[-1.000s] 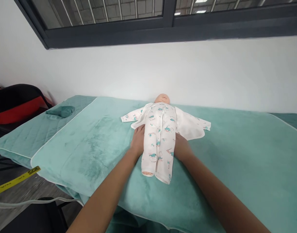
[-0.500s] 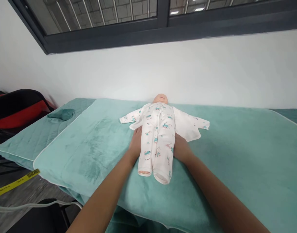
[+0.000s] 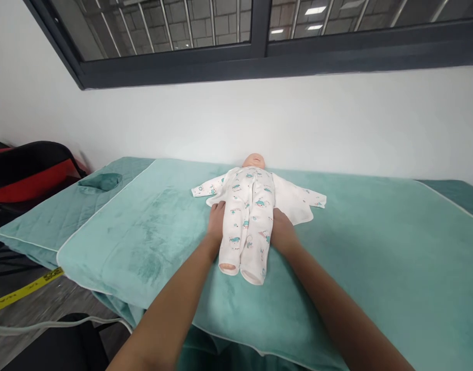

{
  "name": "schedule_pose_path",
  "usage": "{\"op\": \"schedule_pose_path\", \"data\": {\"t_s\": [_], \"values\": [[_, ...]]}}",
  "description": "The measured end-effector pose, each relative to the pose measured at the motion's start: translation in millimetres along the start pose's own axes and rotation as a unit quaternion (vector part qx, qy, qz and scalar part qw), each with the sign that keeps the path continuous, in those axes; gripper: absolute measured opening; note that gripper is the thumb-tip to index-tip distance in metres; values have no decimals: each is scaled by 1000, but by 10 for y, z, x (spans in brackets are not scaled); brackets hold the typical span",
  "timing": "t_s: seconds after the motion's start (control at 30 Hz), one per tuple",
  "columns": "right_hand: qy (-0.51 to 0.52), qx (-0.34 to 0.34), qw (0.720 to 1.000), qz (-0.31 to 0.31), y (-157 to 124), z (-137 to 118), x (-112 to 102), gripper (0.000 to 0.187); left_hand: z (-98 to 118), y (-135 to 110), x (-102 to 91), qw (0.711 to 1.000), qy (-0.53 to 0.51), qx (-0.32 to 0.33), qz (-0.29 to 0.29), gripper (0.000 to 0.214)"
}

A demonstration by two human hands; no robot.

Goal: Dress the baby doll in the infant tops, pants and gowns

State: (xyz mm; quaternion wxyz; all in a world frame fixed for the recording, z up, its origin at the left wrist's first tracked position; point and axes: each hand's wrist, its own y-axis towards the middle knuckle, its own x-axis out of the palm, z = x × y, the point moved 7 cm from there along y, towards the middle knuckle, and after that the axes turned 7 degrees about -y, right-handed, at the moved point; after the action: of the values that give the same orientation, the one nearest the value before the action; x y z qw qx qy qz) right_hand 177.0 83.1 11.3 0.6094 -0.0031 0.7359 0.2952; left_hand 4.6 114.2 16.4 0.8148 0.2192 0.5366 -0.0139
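A baby doll (image 3: 254,161) lies on its back with its head by the wall. It wears white baby clothes (image 3: 247,221) printed with small teal figures. The long sleeves are spread sideways and a loose white flap (image 3: 292,203) lies out to the right. Within one leg opening a bit of the doll's foot shows; the other leg end looks hollow. My left hand (image 3: 216,222) is pressed against the doll's left-side hip in view, and my right hand (image 3: 283,231) against the opposite hip. Both hands' fingertips are tucked beneath the doll and clothes, hidden from sight.
The doll lies on a padded teal bed cover (image 3: 360,247). At the left is a quilted teal section with a hole (image 3: 101,182), beside a black and red chair (image 3: 31,175). A pale cable (image 3: 58,324) and a yellow strip (image 3: 26,291) are at lower left.
The view has shifted slightly. The trouser legs have drawn a little closer together and their ends sit slightly higher. Both hands stay at the doll's hips.
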Motion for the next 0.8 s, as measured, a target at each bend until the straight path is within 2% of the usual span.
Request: {"op": "schedule_pose_path", "data": {"t_s": [0.13, 0.27, 0.37, 0.47, 0.53, 0.6, 0.7, 0.8], "values": [[8, -13, 1000, 0, -33, 61, -35, 27, -72, -111, -122, 1000, 15, -18, 21, 14], [17, -39, 999, -9, -194, 82, -96, 34, -66, -322, -243, 1000, 21, 1, 19, 17], [37, -62, 997, -12, -370, 19, -161, 42, -70, -442, -261, 1000, 11, 11, 9, 17], [85, -60, 994, -7, -530, -3, -245, 45, -186, -451, -261, 1000, -6, -16, 14, 18], [122, -19, 992, 9, -592, 118, -292, 40, -354, -393, -287, 997, -12, -65, 40, 21], [132, 68, 988, 47, -613, 392, -332, 32, -571, -311, -335, 987, -9, -137, 81, 26], [70, 212, 970, 99, -597, 902, -357, 31, -841, -191, -367, 964, 2, -235, 124, 33], [4, 296, 952, 77, -505, 1261, -314, 38, -933, -86, -326, 956, 5, -267, 122, 35]]}}
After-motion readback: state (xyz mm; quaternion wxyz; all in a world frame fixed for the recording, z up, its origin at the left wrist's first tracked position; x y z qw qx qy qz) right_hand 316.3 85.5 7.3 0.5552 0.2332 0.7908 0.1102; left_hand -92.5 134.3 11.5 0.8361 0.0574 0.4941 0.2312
